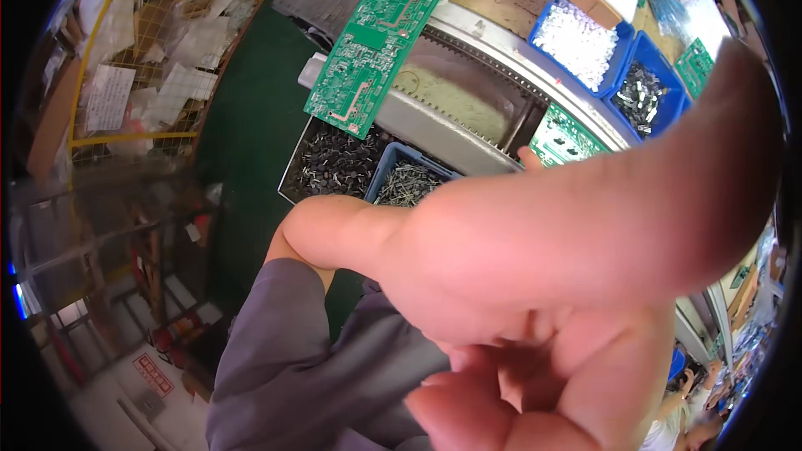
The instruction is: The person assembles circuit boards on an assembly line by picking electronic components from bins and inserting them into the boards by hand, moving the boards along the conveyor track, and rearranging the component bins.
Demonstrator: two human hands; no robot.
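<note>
Close in front of me, my left hand fills much of the view. Its thumb stretches to the upper right, blurred and shadowed, while the other fingers curl in toward the palm; nothing shows in them. The bare forearm comes from the left, below a grey sleeve. Behind it, only a fingertip of what seems to be my right hand shows, at the left edge of a green circuit board with parts on it. What else that hand does is hidden. A larger green circuit board lies tilted across the metal rails.
A metal tray of dark components and a blue bin of thin metal-legged parts stand near my forearm. Blue bins hold white parts and black parts. A yellow wire cage is at left; people sit lower right.
</note>
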